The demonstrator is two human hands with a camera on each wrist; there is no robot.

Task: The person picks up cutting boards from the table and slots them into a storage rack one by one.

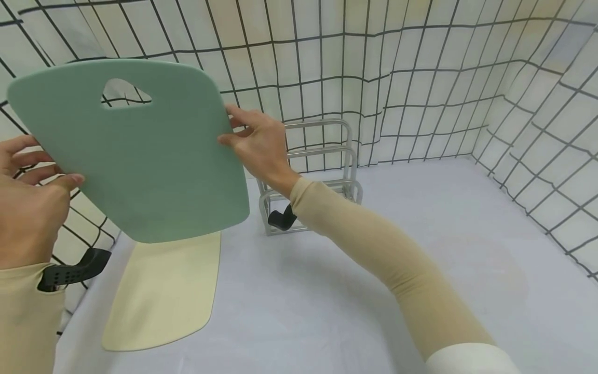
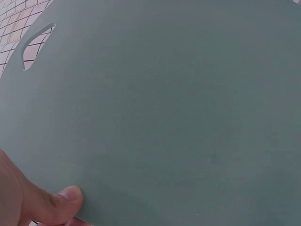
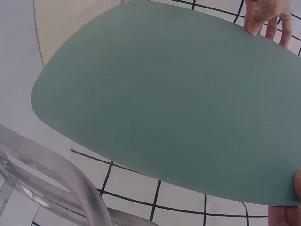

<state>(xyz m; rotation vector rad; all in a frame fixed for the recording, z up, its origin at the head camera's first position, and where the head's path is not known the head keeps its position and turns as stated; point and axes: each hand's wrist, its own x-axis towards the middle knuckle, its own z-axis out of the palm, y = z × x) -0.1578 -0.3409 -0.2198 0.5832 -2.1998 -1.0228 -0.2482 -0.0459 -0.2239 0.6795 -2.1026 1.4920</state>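
Observation:
A green cutting board [image 1: 154,161] with a cut-out handle hole near its top edge is held up in the air between both hands. At its left edge, the left hand [image 1: 32,202] pinches it, thumb on the near face. The right hand [image 1: 261,143] pinches the opposite edge between thumb and fingers. Below, a cream cutting board [image 1: 168,296] lies flat on the table, its far end hidden behind the green one. Behind the right wrist stands a metal wire rack [image 1: 345,156], partly covered by the forearm.
A white table surface [image 1: 374,306] spreads under the boards and rack. Black grid panels [image 1: 420,78] with pale backing close off the back, left and right sides. Dark wrist camera mounts [image 1: 77,270] sit on both sleeves. In the right wrist view, the rack's rails [image 3: 70,174] are close below the board.

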